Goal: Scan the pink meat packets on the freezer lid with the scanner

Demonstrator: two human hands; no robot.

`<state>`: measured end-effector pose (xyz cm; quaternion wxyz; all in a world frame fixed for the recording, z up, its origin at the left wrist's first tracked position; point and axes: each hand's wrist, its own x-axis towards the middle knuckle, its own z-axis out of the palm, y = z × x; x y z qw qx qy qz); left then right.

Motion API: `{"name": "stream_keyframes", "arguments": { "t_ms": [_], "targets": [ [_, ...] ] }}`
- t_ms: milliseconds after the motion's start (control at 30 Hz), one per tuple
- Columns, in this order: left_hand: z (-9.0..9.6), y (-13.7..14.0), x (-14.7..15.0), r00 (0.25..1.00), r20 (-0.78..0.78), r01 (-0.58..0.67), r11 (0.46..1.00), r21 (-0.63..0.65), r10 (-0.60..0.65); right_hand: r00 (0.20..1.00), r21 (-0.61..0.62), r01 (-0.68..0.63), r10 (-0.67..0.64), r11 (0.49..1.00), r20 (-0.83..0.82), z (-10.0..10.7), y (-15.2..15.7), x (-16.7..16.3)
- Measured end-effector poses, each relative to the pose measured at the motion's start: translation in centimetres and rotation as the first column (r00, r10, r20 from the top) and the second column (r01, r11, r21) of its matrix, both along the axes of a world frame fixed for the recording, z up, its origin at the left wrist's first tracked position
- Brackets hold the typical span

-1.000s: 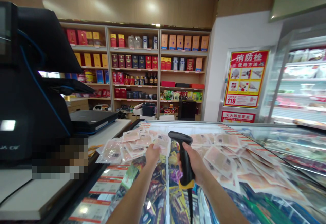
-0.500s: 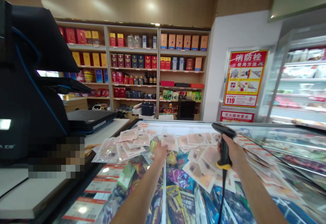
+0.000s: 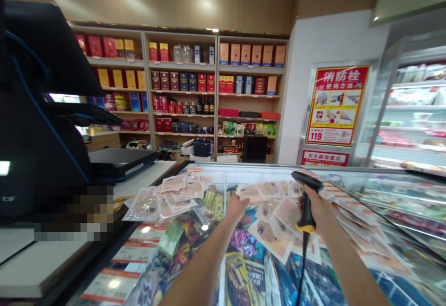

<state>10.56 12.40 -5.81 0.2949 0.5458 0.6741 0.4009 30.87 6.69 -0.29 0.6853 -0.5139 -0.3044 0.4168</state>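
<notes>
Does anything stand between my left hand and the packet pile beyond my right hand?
Yes: the scanner, held in your right hand, stands between your left hand and that pile; more packets lie spread out between them too.

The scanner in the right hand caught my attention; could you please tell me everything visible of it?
The scanner looks like black plastic, with a long head atop a handle that ends in a yellow band. The right hand grips the handle, holding it roughly upright. A dark cord hangs from its base. In the picture it overlaps some flat packets; whether it is switched on cannot be told.
</notes>
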Motion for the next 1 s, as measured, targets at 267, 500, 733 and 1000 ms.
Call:
{"name": "stream_keyframes", "arguments": {
  "t_ms": [267, 500, 733, 1000],
  "targets": [
    [1.6, -3.1, -11.5, 0.832, -0.489, -0.203, 0.964, 0.171, 0.262, 0.985, 0.009, -0.159, 0.160, 0.987, -0.064, -0.1, -1.1, -3.6],
    [0.5, -3.6, -15.3, 0.679, -0.704, -0.125, 0.978, 0.167, 0.207, 0.918, -0.021, -0.395, 0.395, 0.919, 0.035, -1.3, -2.6, -7.6],
    [0.2, -4.9, -13.9, 0.563, -0.819, 0.016, 0.989, 0.146, 0.111, 0.919, -0.013, -0.395, 0.395, 0.919, -0.004, -1.4, -2.6, -7.7],
    [1.9, -4.9, -14.1, 0.554, -0.806, -0.131, 0.978, 0.162, 0.208, 0.918, -0.019, -0.394, 0.392, 0.919, -0.067, -1.1, -2.7, -7.7]
  ]
}}
